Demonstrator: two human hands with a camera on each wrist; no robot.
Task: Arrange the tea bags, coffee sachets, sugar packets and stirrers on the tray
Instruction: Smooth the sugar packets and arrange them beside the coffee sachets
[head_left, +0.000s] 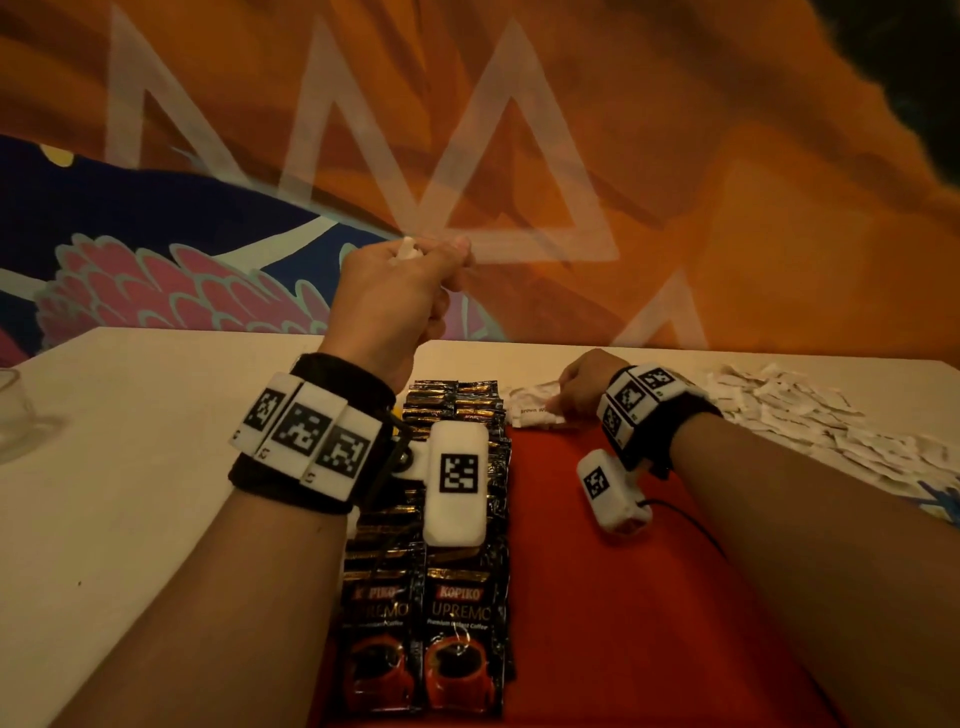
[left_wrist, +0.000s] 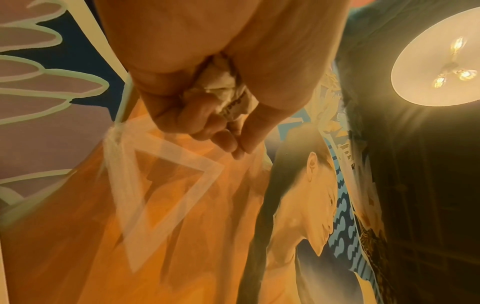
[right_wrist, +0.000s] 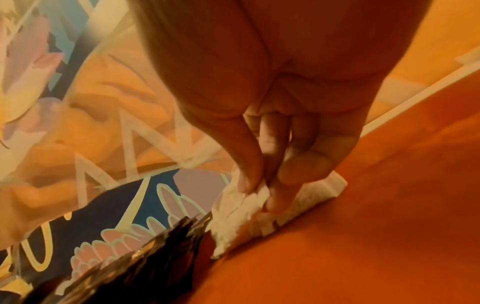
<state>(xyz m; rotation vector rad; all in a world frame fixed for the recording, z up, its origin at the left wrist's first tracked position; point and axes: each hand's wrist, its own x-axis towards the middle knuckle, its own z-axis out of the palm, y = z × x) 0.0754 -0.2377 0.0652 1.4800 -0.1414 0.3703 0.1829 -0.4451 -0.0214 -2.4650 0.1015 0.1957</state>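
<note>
Count by kind. Hands: 2, left hand (head_left: 395, 306) and right hand (head_left: 584, 387). Tray (head_left: 613, 597): 1, red. Desk (head_left: 156, 467): 1. Coffee sachets (head_left: 457, 634): 2 overlapping columns on the tray; only the 2 front sachets show whole, the number behind them cannot be told. Sugar packets: 1 row (head_left: 535, 413) at the tray's far edge, count unreadable; 1 crumpled bunch (left_wrist: 221, 82) in the left hand, count unreadable; 1 loose heap (head_left: 810, 415) on the desk, far too many and too small to count. Glass item (head_left: 15, 410) at the desk's left edge: 1, partly cut off.
</note>
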